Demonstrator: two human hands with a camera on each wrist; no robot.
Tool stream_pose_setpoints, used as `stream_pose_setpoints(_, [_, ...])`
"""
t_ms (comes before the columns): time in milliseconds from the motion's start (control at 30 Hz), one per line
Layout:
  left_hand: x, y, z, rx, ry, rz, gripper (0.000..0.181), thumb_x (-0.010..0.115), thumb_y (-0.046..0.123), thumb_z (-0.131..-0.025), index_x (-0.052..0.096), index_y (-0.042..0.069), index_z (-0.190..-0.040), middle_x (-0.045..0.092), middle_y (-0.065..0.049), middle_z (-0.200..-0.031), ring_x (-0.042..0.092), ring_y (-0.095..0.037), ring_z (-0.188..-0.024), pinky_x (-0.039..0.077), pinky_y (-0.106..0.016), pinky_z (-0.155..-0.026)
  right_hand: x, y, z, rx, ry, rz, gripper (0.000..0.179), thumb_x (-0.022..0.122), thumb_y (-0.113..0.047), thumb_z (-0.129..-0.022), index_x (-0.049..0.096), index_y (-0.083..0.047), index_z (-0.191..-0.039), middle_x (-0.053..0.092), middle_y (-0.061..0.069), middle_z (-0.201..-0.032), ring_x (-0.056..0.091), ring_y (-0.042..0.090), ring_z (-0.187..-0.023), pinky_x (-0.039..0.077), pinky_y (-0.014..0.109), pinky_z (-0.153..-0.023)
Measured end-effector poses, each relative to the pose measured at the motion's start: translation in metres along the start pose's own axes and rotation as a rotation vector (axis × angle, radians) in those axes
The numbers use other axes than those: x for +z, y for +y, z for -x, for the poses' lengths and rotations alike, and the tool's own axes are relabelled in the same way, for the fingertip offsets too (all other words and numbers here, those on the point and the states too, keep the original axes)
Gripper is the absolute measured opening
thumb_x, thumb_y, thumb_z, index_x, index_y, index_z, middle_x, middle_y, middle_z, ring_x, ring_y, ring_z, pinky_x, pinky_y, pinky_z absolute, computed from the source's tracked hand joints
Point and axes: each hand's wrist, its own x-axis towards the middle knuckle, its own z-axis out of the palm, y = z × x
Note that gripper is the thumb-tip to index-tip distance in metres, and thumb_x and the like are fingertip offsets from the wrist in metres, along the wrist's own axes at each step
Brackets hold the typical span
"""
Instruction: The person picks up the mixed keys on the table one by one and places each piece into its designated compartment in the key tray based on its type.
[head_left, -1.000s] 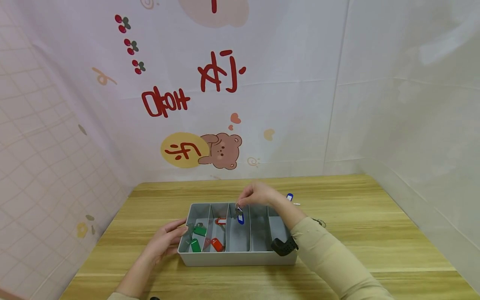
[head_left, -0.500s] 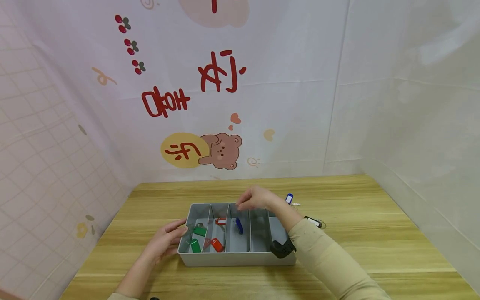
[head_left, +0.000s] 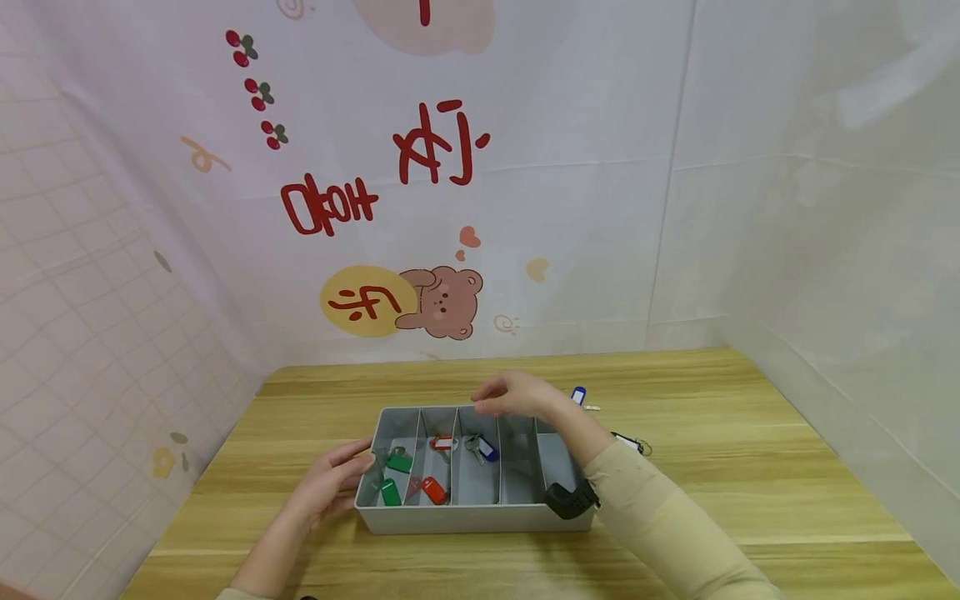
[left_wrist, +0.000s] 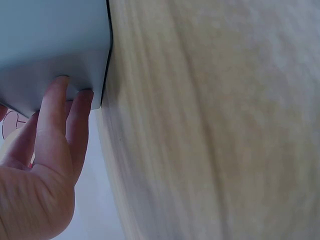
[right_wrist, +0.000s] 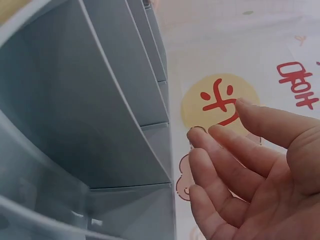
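Right hand hovers over the tray's far edge, released, fingers loosely bent around nothing! Below it, the blue tag lies with its keys in the third compartment from the left of the tray. Left hand, grasping nothing, sets straight fingers against the tray's left end. Green tags fill the first compartment's floor in part, red tags the second. Right of the tray, a black tag on the tabletop.

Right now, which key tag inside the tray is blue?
The blue key tag in the third compartment from the left of the gray tray; the others visible inside are red tags and green tags.
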Motion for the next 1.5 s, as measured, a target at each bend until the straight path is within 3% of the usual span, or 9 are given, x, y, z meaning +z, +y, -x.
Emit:
stream_pose_setpoints(233, [0.001,0.002,0.001,0.000,-0.006,0.008,0.067,0.062,0.027,-0.099,0.033,-0.001,-0.152,0.065,-0.019,-0.124,0.070,-0.027,-0.098,0.059,-0.039,-0.072,-0.003,-0.001,0.009,-0.084,0.003,0.010,0.037,0.067,-0.021,-0.095,0.066,0.003,-0.123,0.067,0.010,-0.117,0.063,0.023,-0.107,0.052,0.038,-0.091])
stream_pose_setpoints(467, [0.001,0.002,0.002,-0.009,0.000,-0.005,0.067,0.062,0.027,-0.099,0.034,-0.001,-0.152,0.065,-0.019,-0.125,0.070,-0.027,-0.098,0.059,-0.038,-0.072,-0.007,-0.001,0.021,-0.110,-0.013,-0.027,0.039,0.066,-0.021,-0.097,0.063,0.002,-0.128,0.066,0.015,-0.122,0.062,0.027,-0.112,0.052,0.039,-0.093])
stream_pose_setpoints(733, [0.001,0.000,0.000,-0.015,0.011,-0.009,0.066,0.062,0.028,-0.099,0.035,0.000,-0.152,0.065,-0.019,-0.125,0.069,-0.027,-0.099,0.059,-0.039,-0.072,-0.016,0.000,0.035,-0.108,-0.010,-0.092,0.042,0.066,-0.020,-0.096,0.059,0.001,-0.132,0.068,0.010,-0.118,0.062,0.026,-0.113,0.050,0.039,-0.094])
stream_pose_setpoints(1133, [0.000,0.002,0.001,-0.007,-0.008,0.007,0.067,0.062,0.028,-0.099,0.033,0.000,-0.152,0.066,-0.018,-0.122,0.070,-0.026,-0.097,0.059,-0.039,-0.073,-0.028,0.011,0.052,-0.125,0.053,-0.084,0.047,0.066,-0.025,-0.096,0.057,-0.001,-0.136,0.066,0.014,-0.121,0.061,0.026,-0.113,0.050,0.043,-0.095])
stream_pose_setpoints(1500, [0.000,0.001,0.002,-0.004,-0.003,0.006,0.067,0.063,0.028,-0.098,0.034,0.001,-0.152,0.068,-0.016,-0.119,0.070,-0.025,-0.096,0.059,-0.039,-0.073,-0.036,0.026,0.065,-0.173,0.149,-0.068,0.044,0.067,-0.023,-0.096,0.060,-0.005,-0.135,0.068,0.006,-0.117,0.061,0.024,-0.111,0.050,0.040,-0.092])
